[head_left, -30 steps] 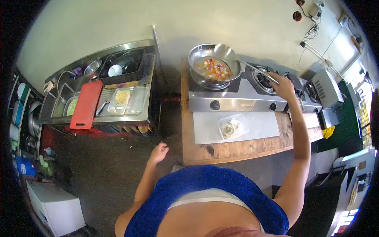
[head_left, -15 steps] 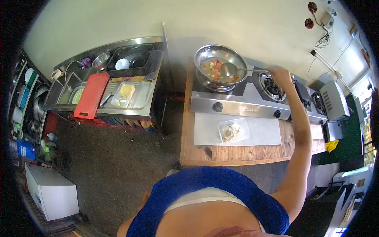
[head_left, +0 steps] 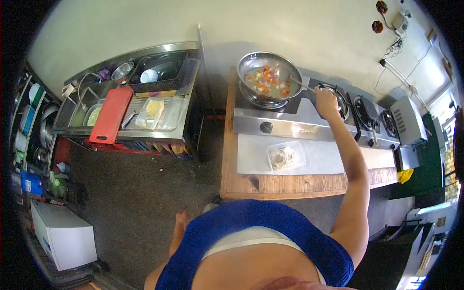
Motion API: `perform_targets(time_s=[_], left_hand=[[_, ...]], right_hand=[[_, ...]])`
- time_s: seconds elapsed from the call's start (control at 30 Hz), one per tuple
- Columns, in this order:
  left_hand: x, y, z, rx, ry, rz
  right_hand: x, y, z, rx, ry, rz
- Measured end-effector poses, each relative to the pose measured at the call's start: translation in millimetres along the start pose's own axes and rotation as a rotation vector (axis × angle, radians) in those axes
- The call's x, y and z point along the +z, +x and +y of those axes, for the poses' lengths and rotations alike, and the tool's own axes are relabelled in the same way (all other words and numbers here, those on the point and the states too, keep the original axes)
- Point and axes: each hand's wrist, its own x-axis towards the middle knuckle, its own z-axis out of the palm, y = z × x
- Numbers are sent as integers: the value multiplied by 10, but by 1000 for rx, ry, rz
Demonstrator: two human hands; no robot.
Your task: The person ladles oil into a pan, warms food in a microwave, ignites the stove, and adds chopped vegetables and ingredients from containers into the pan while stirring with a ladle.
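A steel wok [head_left: 249, 63] sits on the left burner, holding chopped orange, white and purple vegetables [head_left: 266, 79] in some liquid. My right hand [head_left: 326, 102] is closed round the handle of a metal ladle [head_left: 302, 85], whose bowl is down in the wok at its right side. Down by my left side, away from any object, is my left hand [head_left: 181, 218], small and blurred, its fingers not clear. A plastic tub of white flour-like powder [head_left: 285, 157] stands on the pale sheet in front of the stove.
On the left counter are a red cutting board [head_left: 111, 116], a tray of pale grated food [head_left: 154, 108], a knife [head_left: 129, 119], a steel bowl [head_left: 123, 72] and a black dish rack [head_left: 166, 60]. More burners [head_left: 366, 110] stand right of the wok. A white cabinet [head_left: 72, 239] is at lower left.
My right hand has moved left and toward me, and the ladle's bowl has gone from the wok's upper rim down among the vegetables. My left hand has lowered, passing out of sight and back.
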Motion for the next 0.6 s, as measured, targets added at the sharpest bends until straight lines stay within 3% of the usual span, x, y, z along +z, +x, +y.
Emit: perform_targets(time_s=[0.07,0.13,0.33,0.5,0.6], left_hand=[[-3,-30,-46,7,68,-15],[-5,-97,-114,29,186,-44],[-49,-281,-218,149,537,-111],[-71,-298,-228,218,668,-123],[-67,-225,-208,271,735,-121]], right_hand=[[-184,-62,-19,-9,53,-70],[-118,-39,-6,-7,99,66],[214,299,-191,105,5,36],[75,133,-317,91,471,-160],[-254,-82,-231,-22,542,-171]])
